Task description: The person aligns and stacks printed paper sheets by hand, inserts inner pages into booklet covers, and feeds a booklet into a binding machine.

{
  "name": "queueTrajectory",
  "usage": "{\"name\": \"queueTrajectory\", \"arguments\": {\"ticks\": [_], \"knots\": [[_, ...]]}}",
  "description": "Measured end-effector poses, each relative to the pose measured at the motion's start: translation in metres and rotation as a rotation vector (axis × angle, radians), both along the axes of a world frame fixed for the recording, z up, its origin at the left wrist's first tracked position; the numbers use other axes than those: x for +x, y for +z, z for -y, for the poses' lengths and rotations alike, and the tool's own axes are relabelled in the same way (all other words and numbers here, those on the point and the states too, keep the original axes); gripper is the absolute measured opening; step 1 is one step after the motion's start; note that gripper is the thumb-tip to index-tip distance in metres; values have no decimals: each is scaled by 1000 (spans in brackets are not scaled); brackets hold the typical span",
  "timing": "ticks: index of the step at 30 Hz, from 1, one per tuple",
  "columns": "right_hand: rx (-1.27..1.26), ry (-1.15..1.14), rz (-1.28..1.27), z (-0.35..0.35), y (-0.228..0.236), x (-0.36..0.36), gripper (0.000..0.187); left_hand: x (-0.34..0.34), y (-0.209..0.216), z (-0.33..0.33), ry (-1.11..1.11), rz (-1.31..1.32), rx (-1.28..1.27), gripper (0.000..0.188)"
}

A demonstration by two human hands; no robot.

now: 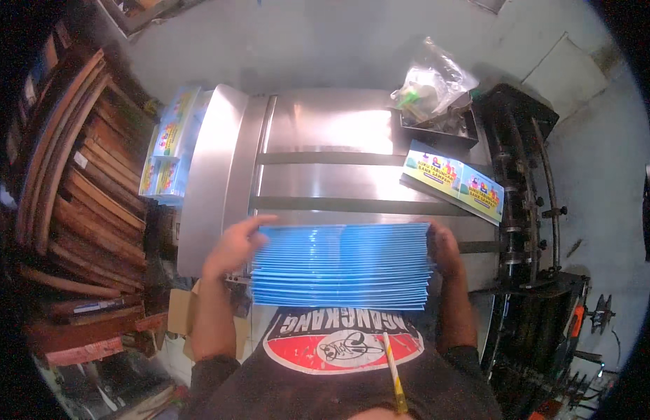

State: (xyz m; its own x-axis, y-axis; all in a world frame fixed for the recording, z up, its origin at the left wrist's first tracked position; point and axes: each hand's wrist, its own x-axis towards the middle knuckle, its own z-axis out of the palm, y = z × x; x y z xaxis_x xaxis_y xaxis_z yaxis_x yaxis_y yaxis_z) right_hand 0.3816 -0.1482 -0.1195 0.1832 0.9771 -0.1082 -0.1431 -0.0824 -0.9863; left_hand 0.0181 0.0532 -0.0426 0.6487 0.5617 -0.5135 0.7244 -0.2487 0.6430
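A thick stack of blue-edged booklets stands between my hands at the near side of a metal table, in front of my chest. My left hand is at the stack's left end, its index finger stretched out toward the far left corner. It is slightly blurred, and contact with the stack is hard to make out. My right hand is against the right end, fingers bent around the far right corner and partly hidden. Farther right on the table, a small pile of colourful printed booklets lies at an angle.
More printed booklets are piled at the table's left. A clear plastic bag sits in a dark box at the back right. Black machine parts border the right side; wooden boards lean at left. A striped stick juts over my shirt.
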Motion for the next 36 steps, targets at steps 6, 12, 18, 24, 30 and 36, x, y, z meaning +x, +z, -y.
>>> {"name": "queueTrajectory", "arguments": {"ticks": [6, 12, 18, 24, 30, 36], "knots": [[104, -265, -194, 3, 24, -60, 116, -6, -75, 43, 540, 1136, -343, 101], [42, -127, -125, 22, -10, -39, 117, -27, -85, 35, 493, 1008, -459, 105], [59, -262, -274, 38, -20, -59, 111, -27, -101, 70, 611, 1084, -476, 98], [-27, -291, 64, 29, -39, -37, 96, -41, -134, 51, 639, 984, -379, 92], [-265, -204, 270, -12, 29, -19, 33, -16, -63, 9, 534, 615, -293, 49], [-283, -93, 106, -6, 9, -4, 33, -21, -80, 9, 471, 856, -371, 34]]}}
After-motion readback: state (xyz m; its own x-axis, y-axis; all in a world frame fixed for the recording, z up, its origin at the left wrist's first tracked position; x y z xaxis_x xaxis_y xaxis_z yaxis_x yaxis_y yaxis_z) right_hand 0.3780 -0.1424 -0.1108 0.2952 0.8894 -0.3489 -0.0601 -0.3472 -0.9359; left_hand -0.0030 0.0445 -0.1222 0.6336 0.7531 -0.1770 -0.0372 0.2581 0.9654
